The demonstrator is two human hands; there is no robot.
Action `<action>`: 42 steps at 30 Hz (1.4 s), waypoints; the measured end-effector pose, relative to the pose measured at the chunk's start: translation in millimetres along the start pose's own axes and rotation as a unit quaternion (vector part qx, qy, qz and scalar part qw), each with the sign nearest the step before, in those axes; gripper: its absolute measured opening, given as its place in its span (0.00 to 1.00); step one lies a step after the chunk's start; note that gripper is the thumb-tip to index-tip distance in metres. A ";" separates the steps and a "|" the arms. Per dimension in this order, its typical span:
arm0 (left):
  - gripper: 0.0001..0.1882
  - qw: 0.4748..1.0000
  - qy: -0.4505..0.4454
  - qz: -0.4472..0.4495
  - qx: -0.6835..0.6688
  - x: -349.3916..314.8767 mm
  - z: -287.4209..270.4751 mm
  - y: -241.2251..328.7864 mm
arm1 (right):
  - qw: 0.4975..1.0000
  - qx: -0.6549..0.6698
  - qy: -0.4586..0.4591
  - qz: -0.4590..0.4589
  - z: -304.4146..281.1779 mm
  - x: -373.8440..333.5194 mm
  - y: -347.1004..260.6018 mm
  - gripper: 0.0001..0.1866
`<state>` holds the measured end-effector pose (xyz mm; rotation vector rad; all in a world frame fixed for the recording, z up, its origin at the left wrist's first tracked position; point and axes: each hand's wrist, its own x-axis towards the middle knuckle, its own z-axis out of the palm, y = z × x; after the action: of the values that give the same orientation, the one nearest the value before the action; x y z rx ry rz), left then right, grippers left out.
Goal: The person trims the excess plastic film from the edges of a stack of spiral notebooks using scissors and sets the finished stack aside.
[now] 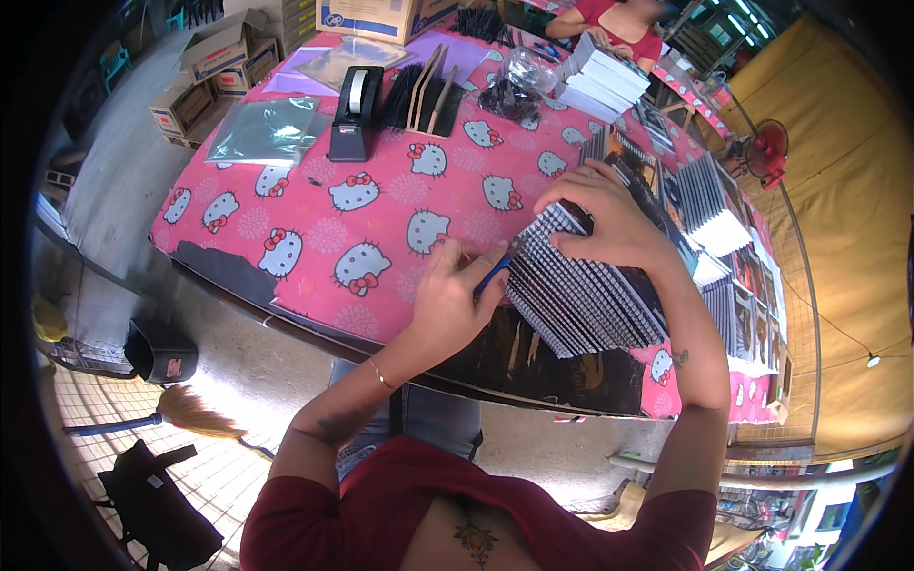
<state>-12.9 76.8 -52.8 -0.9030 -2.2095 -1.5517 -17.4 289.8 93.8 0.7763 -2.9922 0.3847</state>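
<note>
A stack of spiral-bound notebooks (583, 303) leans in a slanted row at the table's front edge, its black coil bindings turned toward me. My left hand (449, 297) is closed around a small pair of blue-handled pliers (492, 273), whose dark jaws meet the left end of the coils. My right hand (614, 224) curls over the far end of the stack, thumb and fingers gripping its upper corner. Under the stack lies a dark printed cover or sheet (505, 347).
More bound notebooks (709, 205) stand in piles to the right. On the pink patterned table (381, 219) are a tape dispenser (356, 119), clear plastic sleeves (265, 131), a wooden rack (433, 95) and a bag of black coils (514, 90). Across the table, a person (614, 29) handles white stacks (600, 81).
</note>
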 end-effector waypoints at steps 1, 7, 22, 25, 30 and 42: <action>0.19 0.972 0.072 0.140 0.173 0.5 -0.7 1.8 | 1.000 -0.003 0.004 -0.002 0.8 0.1 0.7 0.17; 0.15 0.787 -0.084 -0.393 -0.468 -7.5 6.8 -6.8 | 1.000 0.004 0.003 0.000 1.0 0.0 0.8 0.17; 0.18 0.808 -0.136 -0.386 -0.424 -6.1 0.1 -14.7 | 1.000 0.005 0.002 0.005 0.3 -0.4 0.5 0.17; 0.18 0.813 -0.142 -0.381 -0.417 -5.9 -1.3 -15.7 | 1.000 0.003 0.007 -0.003 2.0 0.2 1.6 0.17; 0.18 0.833 -0.153 -0.364 -0.387 -5.0 0.1 -18.3 | 1.000 0.003 0.004 0.000 1.4 0.1 1.5 0.17; 0.17 0.855 -0.163 -0.340 -0.356 -5.9 -0.7 -18.9 | 1.000 0.001 0.003 -0.002 1.0 0.6 1.2 0.17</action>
<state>-20.6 70.1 -69.8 -0.5751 -2.3301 -2.8677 -18.4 290.3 92.5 0.7791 -2.9844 0.3907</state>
